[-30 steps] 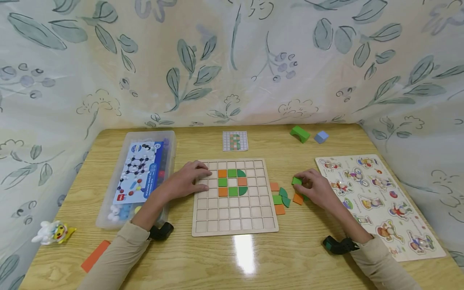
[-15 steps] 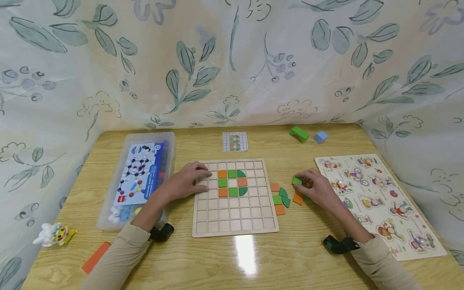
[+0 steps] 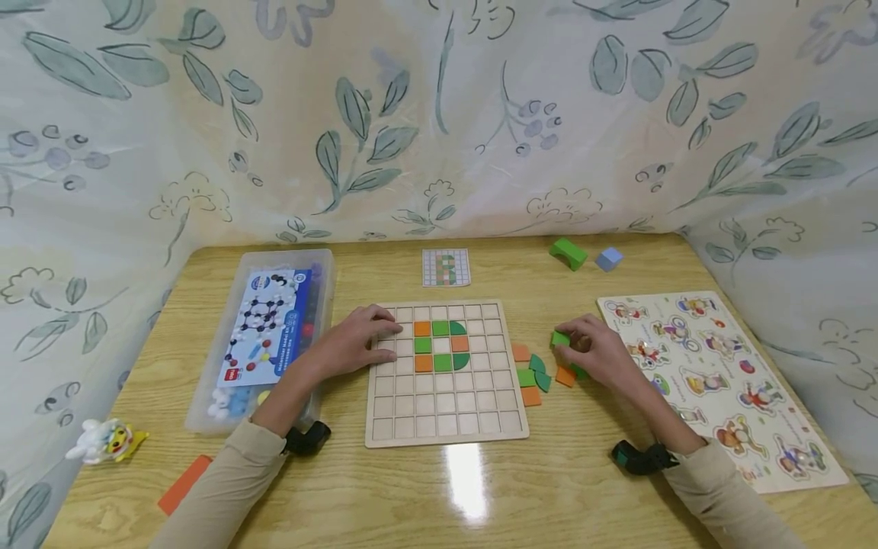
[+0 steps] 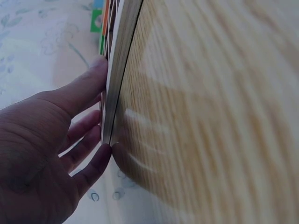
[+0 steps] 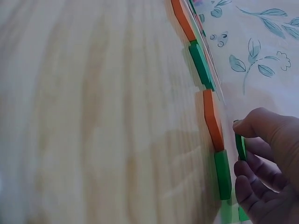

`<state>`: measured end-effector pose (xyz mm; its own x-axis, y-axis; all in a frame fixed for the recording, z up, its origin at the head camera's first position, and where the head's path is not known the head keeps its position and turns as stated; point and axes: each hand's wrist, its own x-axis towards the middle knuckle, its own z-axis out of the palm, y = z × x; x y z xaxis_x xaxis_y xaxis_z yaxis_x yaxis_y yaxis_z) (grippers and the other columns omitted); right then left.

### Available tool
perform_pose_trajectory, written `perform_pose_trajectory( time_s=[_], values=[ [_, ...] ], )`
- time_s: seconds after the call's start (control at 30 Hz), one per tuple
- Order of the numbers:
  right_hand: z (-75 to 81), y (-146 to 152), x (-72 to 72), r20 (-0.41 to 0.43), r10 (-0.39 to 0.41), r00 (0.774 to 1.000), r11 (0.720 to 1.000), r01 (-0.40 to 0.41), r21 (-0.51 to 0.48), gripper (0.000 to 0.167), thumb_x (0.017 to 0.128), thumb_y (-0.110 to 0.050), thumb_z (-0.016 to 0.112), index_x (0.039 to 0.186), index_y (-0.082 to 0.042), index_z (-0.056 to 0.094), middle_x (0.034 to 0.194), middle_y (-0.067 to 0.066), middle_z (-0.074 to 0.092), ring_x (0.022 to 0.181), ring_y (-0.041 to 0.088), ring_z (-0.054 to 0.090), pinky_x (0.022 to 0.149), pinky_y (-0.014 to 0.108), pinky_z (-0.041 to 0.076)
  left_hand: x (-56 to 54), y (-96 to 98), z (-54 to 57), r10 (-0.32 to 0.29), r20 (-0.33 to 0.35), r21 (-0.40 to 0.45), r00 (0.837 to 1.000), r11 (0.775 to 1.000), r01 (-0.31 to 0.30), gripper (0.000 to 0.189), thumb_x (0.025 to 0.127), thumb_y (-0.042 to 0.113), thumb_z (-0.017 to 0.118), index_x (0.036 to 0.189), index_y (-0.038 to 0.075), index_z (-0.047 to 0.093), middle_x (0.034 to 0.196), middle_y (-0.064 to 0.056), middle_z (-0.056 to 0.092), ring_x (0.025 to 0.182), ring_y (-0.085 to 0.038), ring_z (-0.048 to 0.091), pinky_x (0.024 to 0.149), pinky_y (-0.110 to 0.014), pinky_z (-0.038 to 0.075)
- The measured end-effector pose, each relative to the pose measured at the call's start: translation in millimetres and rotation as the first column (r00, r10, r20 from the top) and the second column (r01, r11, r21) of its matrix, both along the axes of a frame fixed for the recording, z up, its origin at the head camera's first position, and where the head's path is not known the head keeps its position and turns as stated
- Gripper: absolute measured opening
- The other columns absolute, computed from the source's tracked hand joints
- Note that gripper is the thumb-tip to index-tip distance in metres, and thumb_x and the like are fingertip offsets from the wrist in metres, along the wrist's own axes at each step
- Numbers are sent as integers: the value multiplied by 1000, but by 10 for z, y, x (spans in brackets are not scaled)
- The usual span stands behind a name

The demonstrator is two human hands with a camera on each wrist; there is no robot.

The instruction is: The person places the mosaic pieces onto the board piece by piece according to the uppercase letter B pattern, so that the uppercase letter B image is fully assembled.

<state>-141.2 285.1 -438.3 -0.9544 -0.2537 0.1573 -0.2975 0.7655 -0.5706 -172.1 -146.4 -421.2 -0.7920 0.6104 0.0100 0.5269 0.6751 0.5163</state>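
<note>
My left hand (image 3: 353, 339) rests its fingertips on the left edge of a wooden grid board (image 3: 405, 404); the left wrist view has the thumb and fingers touching the board's rim (image 4: 114, 84). Orange and green squares and two green quarter-circles sit in the board's upper middle cells. To the right of the board, my right hand (image 3: 597, 354) pinches a green square tile (image 3: 559, 338) between thumb and fingers. In the right wrist view this tile (image 5: 240, 145) is held on edge, apart from the loose tiles. An orange tile (image 3: 565, 376) lies just below the hand, partly overlapping a green one.
Several loose tiles (image 3: 527, 378) lie along the board's right side. A pattern card (image 3: 446, 267) lies behind it. A molecular model kit box (image 3: 261, 328) stands left, a picture puzzle board (image 3: 720, 381) right. Green (image 3: 568, 254) and blue (image 3: 609, 259) blocks sit at the back.
Both hands stay practically where they were, the right still pinching the green tile. The view shifts slightly with the head.
</note>
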Motion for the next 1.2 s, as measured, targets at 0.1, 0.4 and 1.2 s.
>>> perform_pose_trajectory(
  time_s=[0.1,0.4,1.2],
  values=[
    [-2,-43,23,-21,21,1000,999,-22,-35,26,84,-8,74,109,-4,70,95,9,60,75,10,55,64,22,47,1,-3,-8,-4,-1,0,1000,1000,4,46,88,33,71,128,11,64,131,-8,54,121,-27,49,101,-47,44],
    [142,-523,98,-47,196,979,972,-200,-124,26,82,-6,75,108,-7,70,97,7,62,77,15,55,64,24,48,-12,-6,-4,-9,-8,-1,1000,1000,9,46,88,33,71,128,11,64,132,-9,54,122,-28,49,101,-47,44],
    [215,-1649,101,65,492,868,854,-466,-231,24,87,-15,72,110,-7,69,94,2,60,75,14,53,65,19,46,-25,10,13,-5,8,-13,1000,1000,6,46,88,33,71,128,11,64,132,-8,54,121,-27,49,101,-46,44]
  ],
)
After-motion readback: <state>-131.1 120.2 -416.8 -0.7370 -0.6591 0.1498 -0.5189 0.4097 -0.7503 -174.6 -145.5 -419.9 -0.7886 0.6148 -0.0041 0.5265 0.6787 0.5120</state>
